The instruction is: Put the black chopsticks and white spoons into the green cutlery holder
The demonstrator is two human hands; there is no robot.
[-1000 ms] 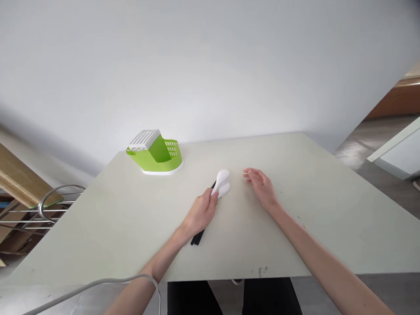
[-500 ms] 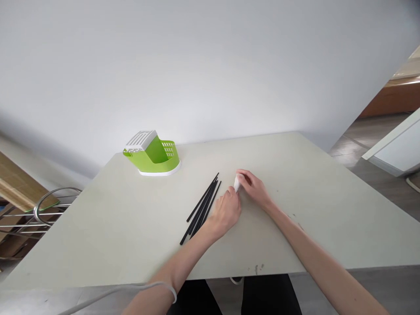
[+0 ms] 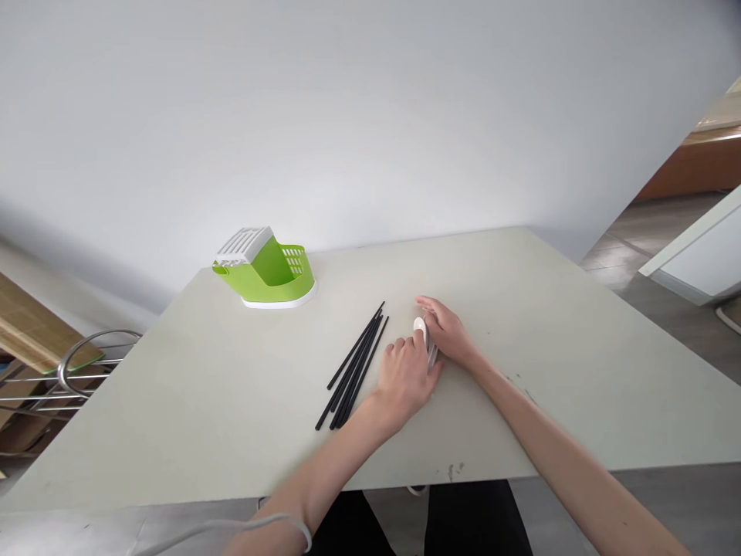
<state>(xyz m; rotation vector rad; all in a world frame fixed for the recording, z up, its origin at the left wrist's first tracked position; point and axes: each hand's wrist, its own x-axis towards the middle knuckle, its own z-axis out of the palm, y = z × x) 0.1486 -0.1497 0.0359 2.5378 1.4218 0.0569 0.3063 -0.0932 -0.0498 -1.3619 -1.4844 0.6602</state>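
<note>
Several slim black chopsticks (image 3: 354, 371) lie in a loose bundle on the table, left of my hands. Between the hands are white, oblong pieces (image 3: 420, 326) with a smooth rounded end, which look like stacked spoons; most of their length is covered. My left hand (image 3: 406, 372) is closed at their near left side, with fingers against the white surface. From the right, my right hand (image 3: 447, 330) curls round them, its fingertips partly hidden. A green and white utensil holder (image 3: 278, 289) with a slotted top and lattice side stands at the back left.
The pale table (image 3: 231, 417) meets a white wall (image 3: 370, 131) at its back. A metal rack (image 3: 86, 378) with wooden boards is beyond the left edge. A white cable (image 3: 231, 525) loops at my left forearm. A white cabinet (image 3: 695, 259) stands off to the right.
My left hand has shifted slightly right and turned further over the white pieces. More of their rounded end now shows between the hands. The chopsticks and holder stay put.
</note>
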